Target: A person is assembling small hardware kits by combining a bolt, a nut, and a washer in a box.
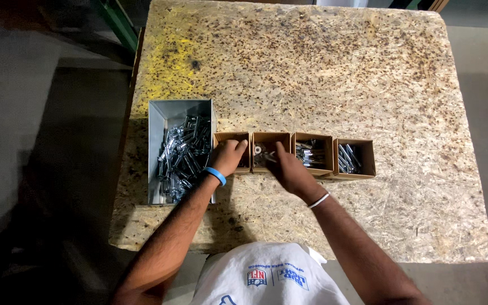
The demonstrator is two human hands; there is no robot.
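1. The chipboard tabletop (312, 73) carries everything: a grey metal bin (159, 152) full of mixed silvery hardware (184, 155) to the outside of the left hand's grip, then a row of four small cardboard boxes running off past the right hand's grip.
2. As a judgement, the sorting is partly done: the bin remains well stocked, while the third box (313, 153) and the fourth box (352, 158), both beyond the right grip, each hold a modest batch of bright pieces (long, pin-like ones in the fourth).
3. The left hand (228, 157) rests over the first box (232, 151), fingers curled down into it; whether that grip holds anything I cannot tell, and the box's contents are covered.
4. The right hand (289, 169) reaches into the second box (271, 151), its fingertips pinched narrow around what looks like a small metal piece (too small to be sure).
5. A washer-like ring (257, 150) lies in the second box, just beside the right grip.
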